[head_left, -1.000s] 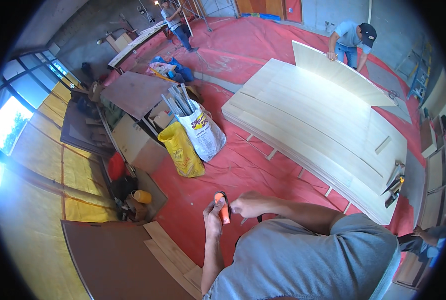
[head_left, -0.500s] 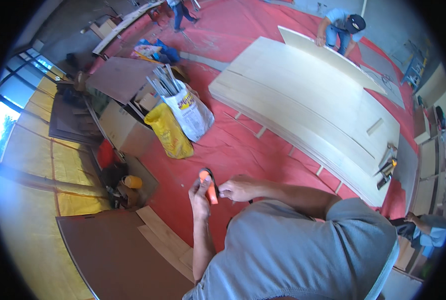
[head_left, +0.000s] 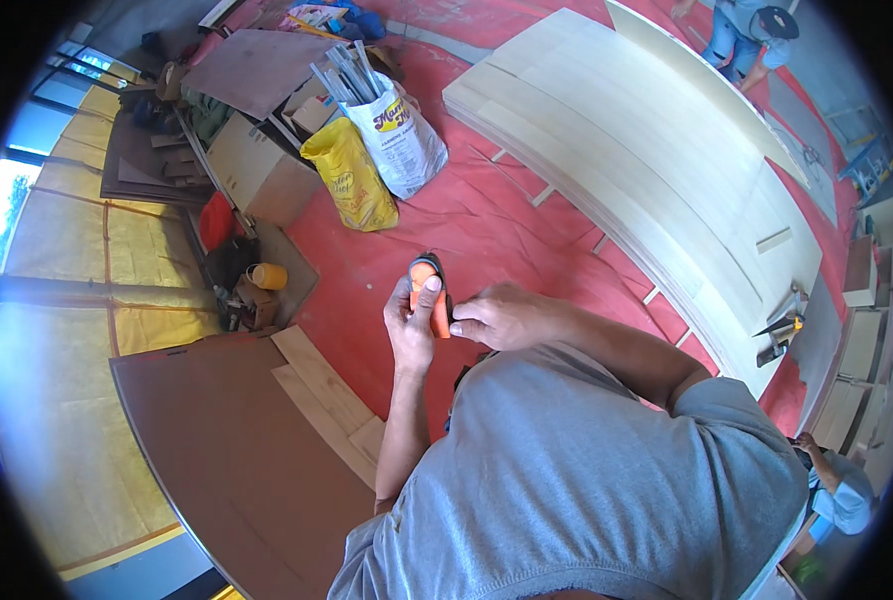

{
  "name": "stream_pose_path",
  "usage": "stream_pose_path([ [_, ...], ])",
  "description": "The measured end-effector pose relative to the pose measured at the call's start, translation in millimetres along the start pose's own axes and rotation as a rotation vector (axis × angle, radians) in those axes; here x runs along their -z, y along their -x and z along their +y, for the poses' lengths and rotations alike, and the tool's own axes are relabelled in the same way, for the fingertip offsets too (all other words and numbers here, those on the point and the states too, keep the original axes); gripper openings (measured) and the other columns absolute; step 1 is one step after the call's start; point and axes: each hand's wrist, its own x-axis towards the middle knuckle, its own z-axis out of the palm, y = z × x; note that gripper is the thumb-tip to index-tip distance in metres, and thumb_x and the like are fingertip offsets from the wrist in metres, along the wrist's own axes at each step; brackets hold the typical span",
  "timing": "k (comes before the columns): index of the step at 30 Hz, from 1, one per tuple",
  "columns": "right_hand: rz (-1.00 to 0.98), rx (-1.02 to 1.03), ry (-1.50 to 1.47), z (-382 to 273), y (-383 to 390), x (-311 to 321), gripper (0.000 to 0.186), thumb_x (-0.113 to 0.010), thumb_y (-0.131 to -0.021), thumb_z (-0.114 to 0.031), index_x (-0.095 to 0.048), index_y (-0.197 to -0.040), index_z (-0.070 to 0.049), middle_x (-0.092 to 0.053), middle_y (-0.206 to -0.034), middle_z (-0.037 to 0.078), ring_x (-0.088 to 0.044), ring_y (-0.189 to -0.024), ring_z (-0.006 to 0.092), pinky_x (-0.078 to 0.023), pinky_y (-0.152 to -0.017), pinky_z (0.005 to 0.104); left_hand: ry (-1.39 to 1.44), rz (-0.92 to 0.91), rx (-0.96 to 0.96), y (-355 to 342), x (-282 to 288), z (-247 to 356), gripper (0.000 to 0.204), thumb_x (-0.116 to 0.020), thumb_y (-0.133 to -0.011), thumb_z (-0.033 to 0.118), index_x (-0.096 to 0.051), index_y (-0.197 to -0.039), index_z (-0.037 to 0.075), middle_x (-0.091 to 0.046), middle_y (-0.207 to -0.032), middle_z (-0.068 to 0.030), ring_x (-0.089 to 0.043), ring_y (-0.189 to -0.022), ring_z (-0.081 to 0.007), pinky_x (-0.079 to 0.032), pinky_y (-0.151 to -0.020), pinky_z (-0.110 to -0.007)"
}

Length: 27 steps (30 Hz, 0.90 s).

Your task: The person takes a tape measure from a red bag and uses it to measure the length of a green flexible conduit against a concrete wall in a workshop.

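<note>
My left hand is closed round an orange-and-black handheld tool, its thumb lying along the orange face. The tool is upright, with a rounded black-edged top; its exact kind cannot be made out. My right hand comes in from the right, fingers curled and pinching at the lower right edge of the tool. Both hands are in front of my chest, above the red floor covering.
A stack of pale boards lies at the right, with hand tools on its near end. Beyond it a person bends by a raised panel. White and yellow sacks stand ahead; a brown panel is at left.
The view has tipped down and shifted, so sacks and boards sit higher. Both hands remain at the tool, my right fingers more curled against its edge. The far person has shifted posture.
</note>
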Motion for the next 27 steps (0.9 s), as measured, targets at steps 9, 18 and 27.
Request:
stream_pose_path([
  [9,0.022,-0.066,-0.063,2,10,9,0.028,-0.061,-0.108,-0.025,-0.069,-0.097,-0.001,-0.074,-0.080,0.017,-0.073,-0.075,0.0379,-0.054,-0.071,0.0500,0.226,-0.018,0.063,0,-13,-1,0.027,-0.067,-0.109,0.033,-0.068,-0.110,0.005,-0.063,-0.094,0.0035,-0.055,-0.085,-0.0058,-0.045,-0.077,-0.025],
  [18,0.066,-0.052,-0.328,-3,17,24,0.026,-0.062,-0.106,-0.023,-0.068,-0.093,0.000,-0.066,-0.072,0.021,-0.067,-0.065,0.0396,-0.049,-0.064,0.0509,0.184,-0.052,0.106,-6,-23,0,0.034,-0.064,-0.110,0.037,-0.069,-0.114,0.003,-0.066,-0.096,0.0005,-0.060,-0.086,-0.0090,-0.047,-0.078,-0.026],
  [27,0.084,-0.031,-0.283,12,28,40,0.027,-0.073,-0.102,-0.026,-0.071,-0.093,-0.001,-0.063,-0.067,0.014,-0.060,-0.056,0.0249,-0.045,-0.058,0.0424,0.558,-0.044,0.238,-15,-56,6,0.055,-0.048,-0.112,0.058,-0.063,-0.125,0.007,-0.067,-0.106,-0.0075,-0.065,-0.095,-0.0209,-0.053,-0.085,-0.037],
])
